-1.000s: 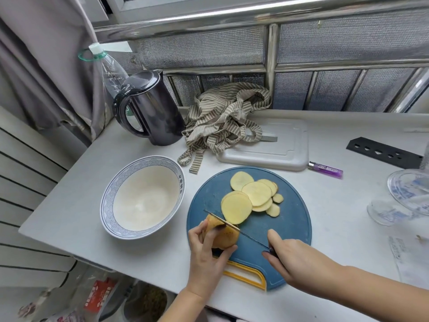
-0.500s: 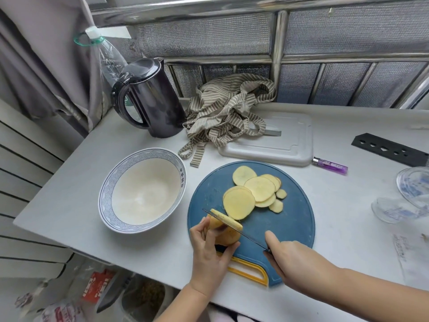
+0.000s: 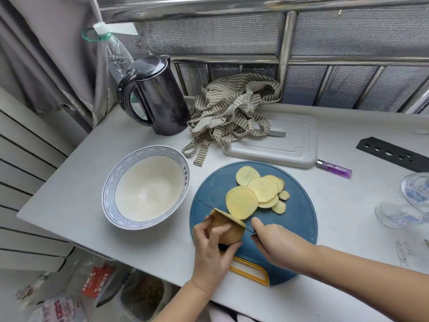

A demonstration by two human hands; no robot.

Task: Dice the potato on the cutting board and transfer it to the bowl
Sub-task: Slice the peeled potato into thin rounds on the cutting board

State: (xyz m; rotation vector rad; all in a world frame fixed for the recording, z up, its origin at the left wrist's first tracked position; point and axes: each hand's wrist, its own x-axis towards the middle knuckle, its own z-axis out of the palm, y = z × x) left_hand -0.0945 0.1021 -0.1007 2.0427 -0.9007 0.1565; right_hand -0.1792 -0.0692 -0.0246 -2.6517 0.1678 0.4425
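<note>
On the round blue cutting board [image 3: 299, 219] my left hand [image 3: 212, 254] grips the remaining brown-skinned potato end [image 3: 228, 231] near the board's front left. My right hand [image 3: 276, 245] holds a thin knife [image 3: 206, 204], whose blade runs along the potato's cut face, tip pointing left. Several pale yellow round slices [image 3: 253, 194] lie overlapping in the board's middle. A white bowl [image 3: 109, 194] with a blue patterned rim stands to the left of the board, with nothing in it.
Behind the board lie a white tray [image 3: 290, 147], a striped cloth [image 3: 232, 112] and a purple lighter [image 3: 334, 168]. A black kettle [image 3: 157, 96] stands back left, glassware [image 3: 408, 205] at the right. The counter's front edge runs just below the board's yellow handle [image 3: 250, 273].
A freshly cut slice has dropped onto the pile. The knife has moved back against the potato's cut face, lower than before. My left hand keeps its grip on the potato end.
</note>
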